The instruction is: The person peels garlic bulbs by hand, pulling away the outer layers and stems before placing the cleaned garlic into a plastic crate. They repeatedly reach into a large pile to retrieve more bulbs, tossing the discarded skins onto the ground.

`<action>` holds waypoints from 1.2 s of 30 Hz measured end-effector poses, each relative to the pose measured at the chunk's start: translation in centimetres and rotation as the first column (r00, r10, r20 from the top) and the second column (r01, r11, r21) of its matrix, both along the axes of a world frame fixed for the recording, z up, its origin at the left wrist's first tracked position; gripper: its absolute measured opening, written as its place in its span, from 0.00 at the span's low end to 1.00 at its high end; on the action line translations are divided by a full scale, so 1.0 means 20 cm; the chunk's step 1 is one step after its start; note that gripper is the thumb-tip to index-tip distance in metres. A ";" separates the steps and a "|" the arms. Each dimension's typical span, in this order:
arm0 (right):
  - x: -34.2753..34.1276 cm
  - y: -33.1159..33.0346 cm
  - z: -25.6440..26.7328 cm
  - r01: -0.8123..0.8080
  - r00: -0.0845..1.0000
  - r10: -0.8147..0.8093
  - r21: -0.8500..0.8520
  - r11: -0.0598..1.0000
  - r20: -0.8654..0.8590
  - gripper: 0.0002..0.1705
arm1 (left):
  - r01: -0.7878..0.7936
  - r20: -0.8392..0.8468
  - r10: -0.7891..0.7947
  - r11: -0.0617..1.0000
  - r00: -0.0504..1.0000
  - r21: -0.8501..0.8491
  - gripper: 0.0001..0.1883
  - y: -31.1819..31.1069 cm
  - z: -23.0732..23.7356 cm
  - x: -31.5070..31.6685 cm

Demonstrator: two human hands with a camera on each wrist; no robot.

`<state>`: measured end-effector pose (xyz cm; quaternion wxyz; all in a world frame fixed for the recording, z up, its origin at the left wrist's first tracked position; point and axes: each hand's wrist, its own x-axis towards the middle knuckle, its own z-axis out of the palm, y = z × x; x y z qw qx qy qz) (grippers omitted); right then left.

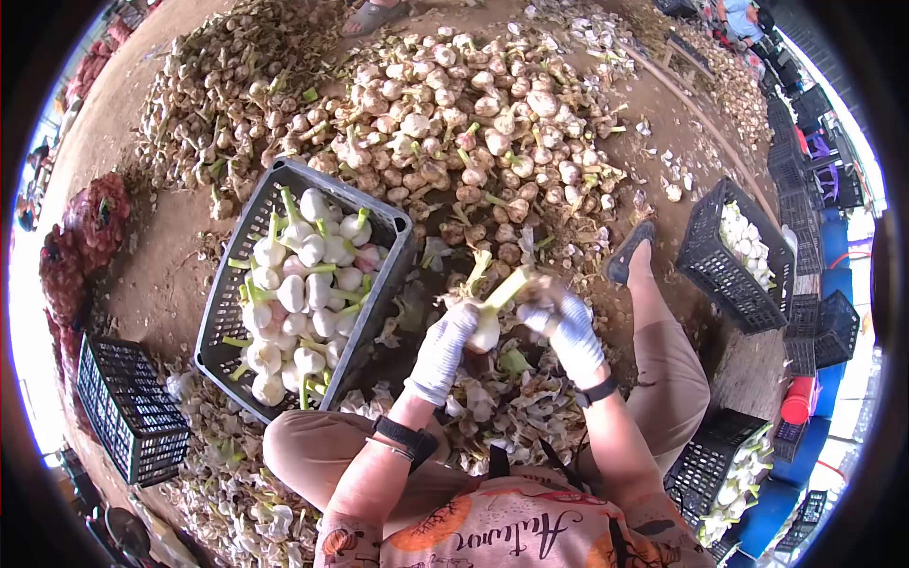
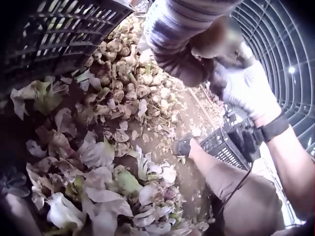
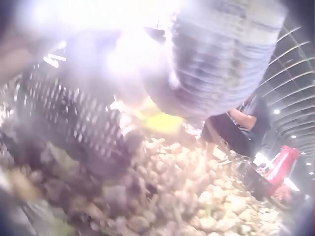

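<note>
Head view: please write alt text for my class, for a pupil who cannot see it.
A seated person grips a garlic bulb in a gloved left hand, with the gloved right hand close beside it. A dark crate of clean white bulbs stands at the left, and a large heap of dirtier garlic lies beyond.

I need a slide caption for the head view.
Gloved left hand grips a garlic bulb, right hand alongside, near a garlic-filled crate.

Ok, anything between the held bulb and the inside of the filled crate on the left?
Yes: the crate's near wall, with the left hand on that side of the bulb. Nothing else visible.
</note>
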<state>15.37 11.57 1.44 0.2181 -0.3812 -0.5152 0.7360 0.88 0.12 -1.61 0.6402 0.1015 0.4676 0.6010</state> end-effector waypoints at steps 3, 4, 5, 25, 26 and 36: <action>-0.02 -0.04 -0.02 -0.077 0.995 0.087 0.153 0.985 -0.058 0.24 | 0.067 -0.154 -0.060 0.997 0.986 0.040 0.25 -0.01 -0.06 0.04; -0.02 -0.04 -0.02 -0.003 0.989 -0.001 -0.029 1.000 -0.147 0.21 | -0.012 0.127 -0.005 0.991 0.992 0.132 0.27 0.00 -0.08 0.04; -0.04 -0.05 0.00 0.053 0.971 -0.102 -0.218 0.974 -0.216 0.18 | -0.115 0.400 0.026 0.973 0.916 0.199 0.29 0.01 -0.07 0.02; 0.12 0.03 -0.21 0.165 0.874 -0.395 -0.592 0.789 -0.282 0.24 | 0.195 -0.191 -0.212 0.975 0.958 -0.104 0.14 -0.01 0.08 -0.08; 0.11 0.03 -0.19 0.227 0.909 -0.381 -0.564 0.794 -0.170 0.24 | 0.174 -0.198 -0.184 0.983 0.963 -0.067 0.16 0.01 0.05 -0.03; -0.01 0.00 -0.47 0.429 0.709 -0.705 -0.814 0.391 0.035 0.10 | 0.635 -0.327 -0.591 0.772 0.737 0.035 0.07 -0.03 0.16 -0.09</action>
